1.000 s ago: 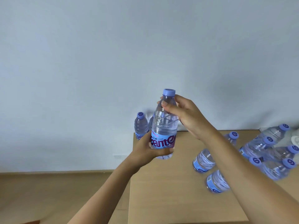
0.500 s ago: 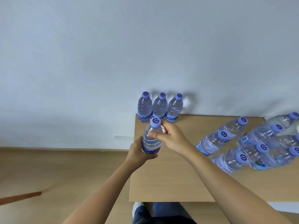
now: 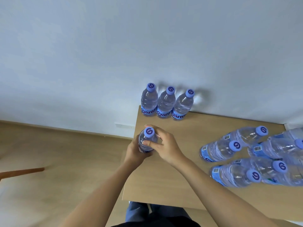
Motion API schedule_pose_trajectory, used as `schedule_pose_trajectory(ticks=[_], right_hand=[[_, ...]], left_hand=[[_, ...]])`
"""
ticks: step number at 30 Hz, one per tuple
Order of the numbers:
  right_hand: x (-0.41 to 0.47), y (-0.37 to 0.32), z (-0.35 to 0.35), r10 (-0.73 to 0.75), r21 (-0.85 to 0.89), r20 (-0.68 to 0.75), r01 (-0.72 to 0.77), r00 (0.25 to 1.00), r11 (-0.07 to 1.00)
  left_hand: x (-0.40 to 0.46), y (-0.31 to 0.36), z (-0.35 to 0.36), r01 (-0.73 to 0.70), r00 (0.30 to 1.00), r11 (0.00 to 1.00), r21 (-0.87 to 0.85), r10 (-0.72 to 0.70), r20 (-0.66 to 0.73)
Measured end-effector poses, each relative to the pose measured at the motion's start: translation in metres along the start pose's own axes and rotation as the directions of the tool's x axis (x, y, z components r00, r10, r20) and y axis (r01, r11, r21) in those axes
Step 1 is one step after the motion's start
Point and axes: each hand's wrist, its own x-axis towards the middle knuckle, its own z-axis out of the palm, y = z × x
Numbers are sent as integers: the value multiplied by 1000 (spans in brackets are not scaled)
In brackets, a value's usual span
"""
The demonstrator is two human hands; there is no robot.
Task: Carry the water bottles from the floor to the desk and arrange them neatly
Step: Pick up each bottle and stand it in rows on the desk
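Both hands wrap one upright bottle (image 3: 147,141) — left hand (image 3: 135,152) low, right hand (image 3: 165,147) at its shoulder — near the desk (image 3: 180,169) corner; best set squarely before the row of three bottles (image 3: 165,104), then let go gently.

desk (image 3: 172,177) | three upright bottles (image 3: 165,104) | loose bottle cluster (image 3: 246,158)
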Motion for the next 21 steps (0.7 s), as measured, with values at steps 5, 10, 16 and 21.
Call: schedule_pose_trajectory(ticks=[5, 10, 16, 21], right_hand=[[26, 0, -5, -42, -11, 32, 42, 999, 999], [51, -1, -11, -98, -56, 37, 100, 995, 993], [79, -6, -17, -153, -124, 21, 155, 988, 980], [98, -5, -20, -143, -178, 6, 142, 990, 974]], left_hand=[[19, 7, -3, 20, 999, 1000, 10, -20, -26], [40, 18, -4, -3, 999, 1000, -13, 2, -36], [65, 31, -6, 4, 999, 1000, -25, -5, -34], [85, 38, -7, 0, 999, 1000, -31, -1, -40]])
